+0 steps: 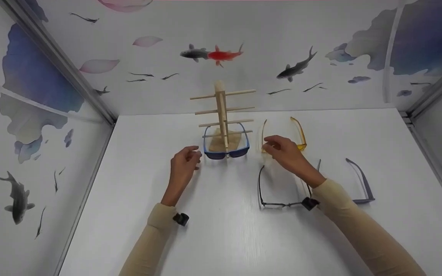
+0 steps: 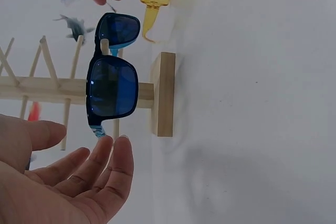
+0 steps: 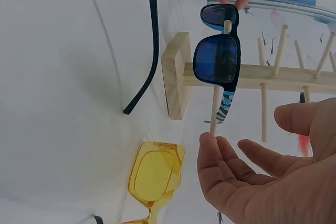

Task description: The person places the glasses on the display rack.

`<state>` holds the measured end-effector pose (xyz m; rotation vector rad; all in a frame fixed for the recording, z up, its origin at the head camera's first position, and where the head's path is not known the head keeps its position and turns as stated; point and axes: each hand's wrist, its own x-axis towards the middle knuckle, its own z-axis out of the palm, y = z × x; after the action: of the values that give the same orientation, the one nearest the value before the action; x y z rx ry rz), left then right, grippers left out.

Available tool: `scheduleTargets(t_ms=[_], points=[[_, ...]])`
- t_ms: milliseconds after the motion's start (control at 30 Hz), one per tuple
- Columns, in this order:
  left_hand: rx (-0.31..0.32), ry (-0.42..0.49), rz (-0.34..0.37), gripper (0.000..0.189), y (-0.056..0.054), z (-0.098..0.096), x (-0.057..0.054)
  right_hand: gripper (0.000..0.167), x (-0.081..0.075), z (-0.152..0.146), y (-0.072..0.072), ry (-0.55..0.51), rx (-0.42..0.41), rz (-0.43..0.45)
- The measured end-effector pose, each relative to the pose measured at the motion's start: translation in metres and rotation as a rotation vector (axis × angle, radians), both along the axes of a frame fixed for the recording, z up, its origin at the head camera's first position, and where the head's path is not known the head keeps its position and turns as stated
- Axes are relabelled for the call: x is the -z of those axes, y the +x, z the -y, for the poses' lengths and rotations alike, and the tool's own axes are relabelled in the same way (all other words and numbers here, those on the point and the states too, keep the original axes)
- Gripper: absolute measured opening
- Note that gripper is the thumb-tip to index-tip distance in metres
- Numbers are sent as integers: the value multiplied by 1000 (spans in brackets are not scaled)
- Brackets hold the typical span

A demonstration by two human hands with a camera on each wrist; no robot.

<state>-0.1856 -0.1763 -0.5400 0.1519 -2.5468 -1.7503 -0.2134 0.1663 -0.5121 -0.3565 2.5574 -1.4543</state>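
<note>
Blue sunglasses with dark lenses hang on the lowest peg of a wooden glasses stand, temples pointing back over its base. My left hand hovers at their left side, fingers loosely bent and nothing in them; in the left wrist view its fingertips are close to the patterned temple. On the other side, my right hand is above the table, partly covering yellow glasses. In the right wrist view its thumb and fingers are apart, with the fingertips near the end of the lowest peg.
Thin black-framed glasses lie on the white table below my right hand. Farther right are dark grey glasses, partly hidden by the right sleeve. The stand's upper pegs stick out both ways. Printed panels enclose the table.
</note>
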Motion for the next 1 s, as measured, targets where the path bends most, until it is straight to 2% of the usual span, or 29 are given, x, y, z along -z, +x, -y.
scheduleTargets(t_ms=[267,533,767,1000], points=[[38,-63,1,30,18,4,2,43,0,-37,23,42,23,-45],[101,-72,-14,30,31,0,5,40,0,-61,43,78,47,-51],[149,-59,-2,28,37,-13,11,36,-1,-72,60,100,72,-53],[203,-33,20,27,41,-31,16,35,10,-85,76,134,88,-77]])
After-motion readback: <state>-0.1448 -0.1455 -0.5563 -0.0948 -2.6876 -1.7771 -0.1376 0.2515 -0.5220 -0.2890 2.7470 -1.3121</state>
